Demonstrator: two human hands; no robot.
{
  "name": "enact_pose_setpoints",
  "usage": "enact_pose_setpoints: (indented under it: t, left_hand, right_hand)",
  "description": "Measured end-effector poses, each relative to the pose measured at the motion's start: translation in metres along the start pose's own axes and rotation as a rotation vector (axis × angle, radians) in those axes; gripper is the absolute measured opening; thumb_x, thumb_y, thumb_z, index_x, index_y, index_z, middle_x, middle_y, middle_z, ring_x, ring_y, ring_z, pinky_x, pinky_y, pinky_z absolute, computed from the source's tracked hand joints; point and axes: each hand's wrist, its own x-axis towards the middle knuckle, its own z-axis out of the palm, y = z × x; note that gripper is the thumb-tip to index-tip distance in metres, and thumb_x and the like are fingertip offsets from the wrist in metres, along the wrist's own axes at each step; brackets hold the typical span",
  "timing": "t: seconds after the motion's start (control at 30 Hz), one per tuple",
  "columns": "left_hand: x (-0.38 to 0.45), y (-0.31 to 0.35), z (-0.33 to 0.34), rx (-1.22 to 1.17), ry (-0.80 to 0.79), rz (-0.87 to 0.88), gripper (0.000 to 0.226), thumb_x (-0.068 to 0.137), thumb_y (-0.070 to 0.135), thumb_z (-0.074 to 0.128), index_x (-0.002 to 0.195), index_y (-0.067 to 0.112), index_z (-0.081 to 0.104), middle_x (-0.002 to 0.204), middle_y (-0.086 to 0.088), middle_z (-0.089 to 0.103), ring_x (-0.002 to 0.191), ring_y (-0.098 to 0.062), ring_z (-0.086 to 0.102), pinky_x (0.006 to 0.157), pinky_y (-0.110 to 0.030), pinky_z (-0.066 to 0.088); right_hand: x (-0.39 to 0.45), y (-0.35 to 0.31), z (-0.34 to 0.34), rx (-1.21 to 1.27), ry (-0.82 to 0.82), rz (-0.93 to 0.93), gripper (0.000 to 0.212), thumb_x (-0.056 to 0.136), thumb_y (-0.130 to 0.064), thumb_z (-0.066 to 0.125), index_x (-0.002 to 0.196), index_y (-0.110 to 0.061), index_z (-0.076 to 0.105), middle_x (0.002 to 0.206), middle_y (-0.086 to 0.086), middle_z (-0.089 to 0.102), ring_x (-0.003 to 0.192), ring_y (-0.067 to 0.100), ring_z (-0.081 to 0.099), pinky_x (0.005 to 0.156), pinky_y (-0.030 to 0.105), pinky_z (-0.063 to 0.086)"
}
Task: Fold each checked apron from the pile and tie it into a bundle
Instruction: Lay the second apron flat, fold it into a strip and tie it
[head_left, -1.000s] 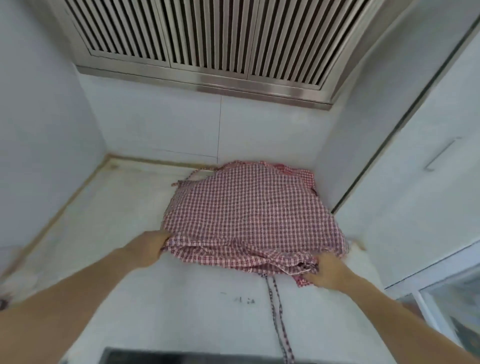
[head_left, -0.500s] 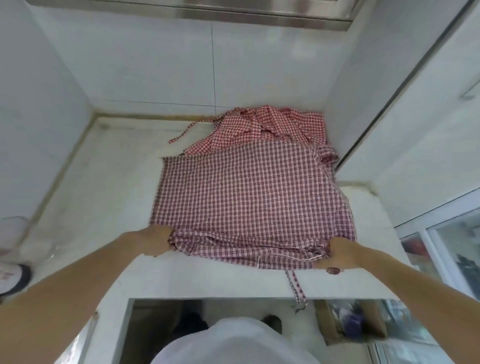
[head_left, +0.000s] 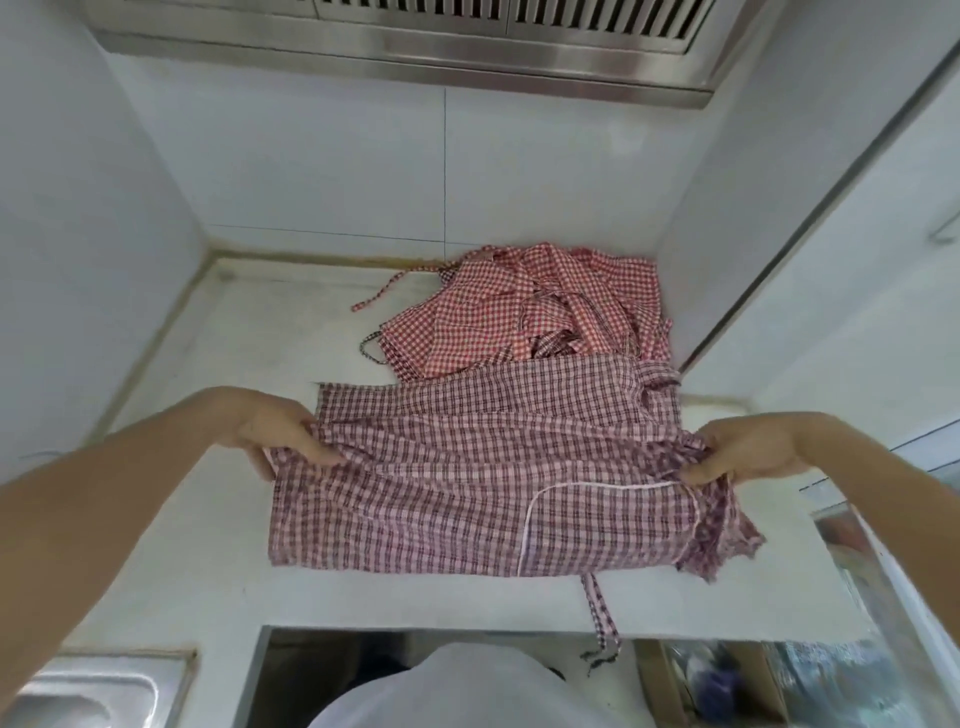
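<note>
**Both hands on the fold**

Your left hand (head_left: 280, 434) pinches the left end of the checked apron (head_left: 467, 467) and your right hand (head_left: 743, 449) grips its bunched right end. The apron lies folded across the white counter (head_left: 208, 545), its near half spread flat towards you, one tie strap (head_left: 597, 608) hanging over the front edge. The pile of aprons (head_left: 530, 306) sits just behind it, against the back wall.

My left hand (head_left: 275, 434) and right hand (head_left: 737, 449) pinch the checked apron (head_left: 467, 467) stretched between my fingers; the pile (head_left: 524, 306) lies beyond them.
</note>
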Motion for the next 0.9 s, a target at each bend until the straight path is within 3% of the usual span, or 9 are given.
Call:
enact_pose_setpoints:
  t: [0.13,0.23,0.3,0.37,0.5,0.63,0.73,0.83,0.9]
  left_hand:
    - [-0.003,0.009,-0.022,-0.146,0.314,0.055,0.097,0.034,0.063,0.091,0.114,0.017,0.063,0.110,0.002,0.072,0.106,-0.017,0.063,0.096,-0.042,0.054]
    - [0.012,0.009,-0.019,-0.249,0.554,0.044,0.120,0.038,0.063,0.094,0.135,0.016,0.041,0.128,-0.005,0.057,0.110,-0.022,0.056,0.102,-0.043,0.048]
    - [0.028,0.005,-0.005,-0.341,0.597,0.015,0.139,0.043,0.060,0.095,0.151,0.013,0.021,0.145,-0.011,0.047,0.125,-0.028,0.051,0.109,-0.045,0.042]
    - [0.041,-0.002,0.019,-0.416,0.568,-0.101,0.131,0.060,0.053,0.091,0.155,0.007,0.012,0.153,-0.015,0.038,0.133,-0.033,0.045,0.110,-0.050,0.040]
    - [0.058,-0.023,0.057,-0.383,0.373,-0.261,0.083,0.078,0.048,0.080,0.141,0.006,0.045,0.132,-0.015,0.059,0.110,-0.031,0.057,0.102,-0.048,0.046]
    - [0.067,-0.025,0.080,-0.400,0.472,-0.249,0.074,0.082,0.038,0.080,0.137,0.001,0.048,0.130,-0.019,0.059,0.106,-0.031,0.060,0.085,-0.035,0.050]
    - [0.071,-0.030,0.089,-0.445,0.511,-0.245,0.094,0.065,0.037,0.092,0.137,-0.001,0.046,0.120,-0.020,0.064,0.099,-0.032,0.067,0.084,-0.040,0.059]
    - [0.079,-0.037,0.089,-0.494,0.517,-0.160,0.084,0.073,0.033,0.088,0.139,-0.001,0.048,0.130,-0.019,0.061,0.110,-0.033,0.062,0.100,-0.042,0.052]
    - [0.073,-0.032,0.085,-0.695,0.456,-0.048,0.071,0.082,0.025,0.081,0.140,0.001,0.049,0.131,-0.017,0.061,0.111,-0.031,0.062,0.103,-0.041,0.049]
  right_hand:
    - [-0.008,-0.025,-0.015,0.120,0.212,-0.063,0.034,0.093,-0.027,0.065,0.126,-0.020,0.060,0.122,-0.001,0.071,0.115,0.019,0.065,0.109,0.044,0.042]
    - [0.022,-0.028,-0.019,0.248,0.785,-0.153,0.030,0.090,-0.028,0.072,0.115,-0.014,0.063,0.118,0.007,0.070,0.101,0.022,0.065,0.090,0.035,0.051]
    - [0.042,-0.028,-0.009,0.265,1.052,-0.167,0.055,0.085,-0.032,0.078,0.128,-0.009,0.052,0.123,0.008,0.064,0.102,0.026,0.063,0.091,0.037,0.051]
    - [0.057,-0.025,0.012,0.101,1.145,-0.131,0.076,0.083,-0.033,0.079,0.140,-0.004,0.039,0.126,0.012,0.052,0.111,0.030,0.056,0.097,0.041,0.046]
    - [0.085,-0.006,0.057,-0.368,1.397,-0.198,0.068,0.075,-0.024,0.078,0.133,-0.009,0.044,0.131,0.019,0.043,0.120,0.041,0.046,0.100,0.058,0.041]
    - [0.101,-0.005,0.076,-0.347,1.368,-0.168,0.066,0.078,-0.020,0.074,0.133,-0.014,0.039,0.132,0.018,0.041,0.118,0.040,0.046,0.098,0.060,0.042]
    - [0.104,-0.008,0.076,-0.123,1.269,-0.131,0.066,0.085,-0.020,0.070,0.140,-0.009,0.035,0.132,0.017,0.048,0.111,0.041,0.055,0.090,0.051,0.049]
    - [0.101,-0.011,0.070,-0.055,1.201,-0.138,0.032,0.095,-0.027,0.062,0.117,-0.004,0.056,0.095,0.012,0.068,0.088,0.036,0.065,0.067,0.032,0.048]
    - [0.094,-0.014,0.061,-0.041,1.168,-0.146,0.030,0.099,-0.031,0.056,0.091,-0.003,0.061,0.066,0.008,0.062,0.069,0.033,0.062,0.054,0.025,0.037]
